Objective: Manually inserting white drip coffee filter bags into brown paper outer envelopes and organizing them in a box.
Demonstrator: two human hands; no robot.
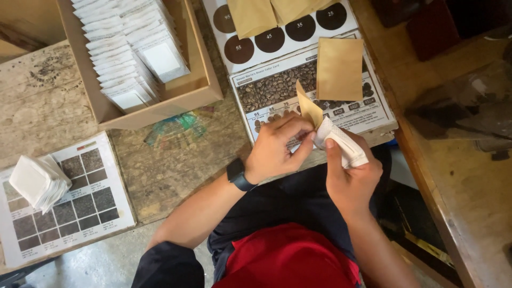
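Left hand (277,146), black watch at the wrist: fingers pressed together, pinching the lower edge of a small tan paper pouch (309,106) that stands up tilted between the two hands. Right hand (351,176): fingers curled around a white filter sachet (341,143), thumb laid along its side; the sachet's upper end meets the pouch where the left fingers pinch. Both items are held in the air just above the near edge of the worktop (176,165), over the person's lap.

Directly behind the hands, a printed card with a coffee-bean photograph (277,85) lies flat on the worktop; a second tan pouch (339,68) rests on it, apart from the hands. Further back, a card of brown discs (266,37) carries two more tan pouches, partly cut off by the frame.

To the left, an open cardboard box (197,85) holds rows of white sachets standing on edge. At far left, a loose stack of white sachets (38,182) sits on a chart of grey-brown squares (85,208).
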